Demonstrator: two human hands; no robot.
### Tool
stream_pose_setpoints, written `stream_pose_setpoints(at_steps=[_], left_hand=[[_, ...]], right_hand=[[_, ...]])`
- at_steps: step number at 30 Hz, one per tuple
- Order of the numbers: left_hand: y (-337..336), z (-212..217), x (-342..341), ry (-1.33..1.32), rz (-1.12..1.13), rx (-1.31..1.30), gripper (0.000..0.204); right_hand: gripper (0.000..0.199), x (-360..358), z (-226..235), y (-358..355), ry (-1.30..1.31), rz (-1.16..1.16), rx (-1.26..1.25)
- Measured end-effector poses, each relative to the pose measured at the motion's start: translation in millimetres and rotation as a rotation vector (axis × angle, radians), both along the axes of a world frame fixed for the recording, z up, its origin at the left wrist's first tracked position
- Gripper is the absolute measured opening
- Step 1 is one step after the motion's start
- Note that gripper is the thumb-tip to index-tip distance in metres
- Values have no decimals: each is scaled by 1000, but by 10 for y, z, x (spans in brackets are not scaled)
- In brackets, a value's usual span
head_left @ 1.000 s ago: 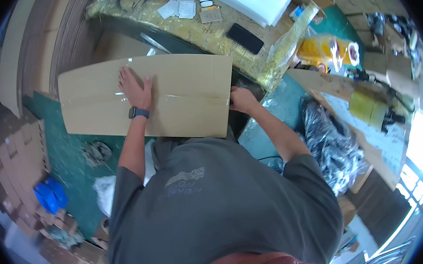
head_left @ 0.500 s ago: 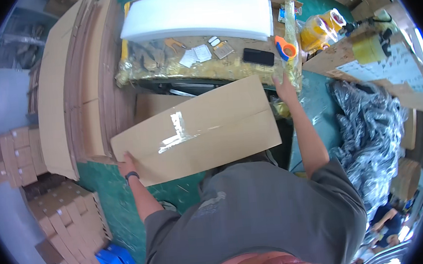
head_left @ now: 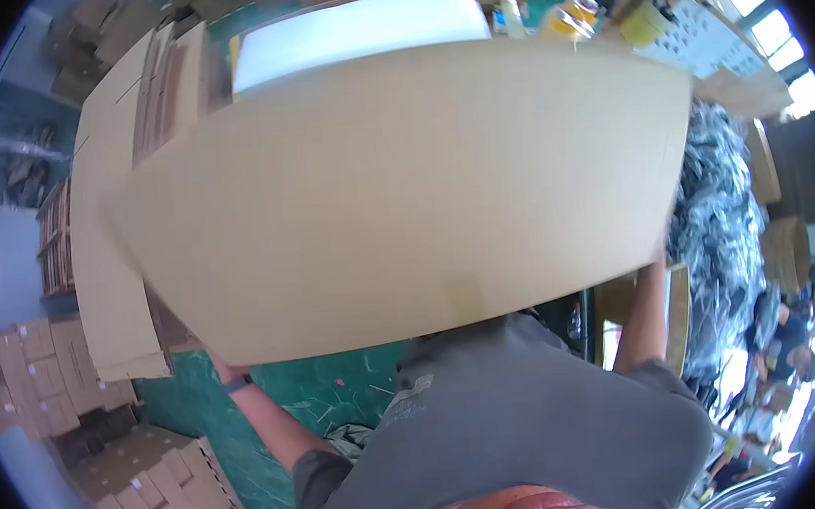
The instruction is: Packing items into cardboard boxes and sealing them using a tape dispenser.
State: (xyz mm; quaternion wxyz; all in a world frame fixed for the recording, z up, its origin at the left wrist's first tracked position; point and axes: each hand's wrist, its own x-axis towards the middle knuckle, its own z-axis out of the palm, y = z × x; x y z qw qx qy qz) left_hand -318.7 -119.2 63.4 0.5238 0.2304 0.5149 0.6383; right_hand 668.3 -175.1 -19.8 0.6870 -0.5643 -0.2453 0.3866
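Observation:
A large brown cardboard box (head_left: pixel 394 198) is lifted close in front of me, one broad face filling the middle of the view. A small patch of tape shows near its lower edge. My left hand (head_left: pixel 226 366) grips the box at its lower left corner, fingers mostly hidden by the cardboard. At the right end, my right hand (head_left: pixel 658 252) supports it from the side, its fingers also behind the box. Most of the worktable is covered by the box, apart from the stack of white foam sheets (head_left: pixel 361 33) at the back.
Tall flat cardboard sheets (head_left: pixel 108 221) stand at the left. Stacked cartons (head_left: pixel 173 493) sit on the floor at lower left. A heap of clear plastic wrap (head_left: pixel 719 220) lies to the right. Yellow tape rolls (head_left: pixel 573 18) are at the back right. Other people are far off at lower right.
The box has risen toward me and turned, so a different face shows. My right hand, formerly off the box near the table edge, now holds its right end. My left hand stays on it.

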Motion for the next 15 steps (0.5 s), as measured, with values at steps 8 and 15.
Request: stream_pose_setpoints(at_steps=[8, 15], left_hand=[[631, -1505, -480, 79, -390, -687, 99], [685, -1600, 1591, -230, -156, -526, 85]], right_hand=[[89, -1023, -500, 305, 378, -205, -490], [109, -1156, -303, 155, 775, -187, -311]])
